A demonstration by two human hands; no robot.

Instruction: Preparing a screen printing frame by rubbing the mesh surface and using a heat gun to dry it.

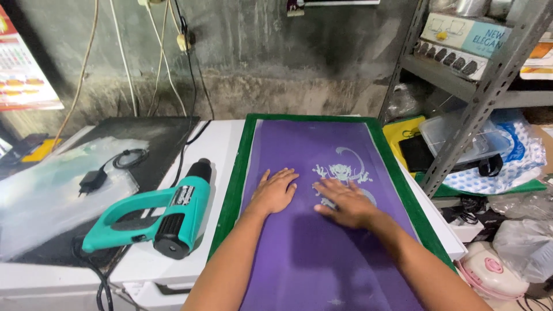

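Note:
A printing screen with a green frame [230,190] and purple mesh [311,253] lies flat on a white table [222,144]. A pale dragon-like design [341,170] shows in the mesh. My left hand [274,190] rests palm down on the mesh, fingers together, just left of the design. My right hand [345,203] lies flat on the mesh over the lower part of the design, fingers pointing left. Neither hand holds anything.
A teal heat gun [155,216] with a black nozzle lies on the table left of the screen. Further left, a black charger [92,180] sits on a dark board. A grey metal shelf post [478,98] and bags, boxes stand at right.

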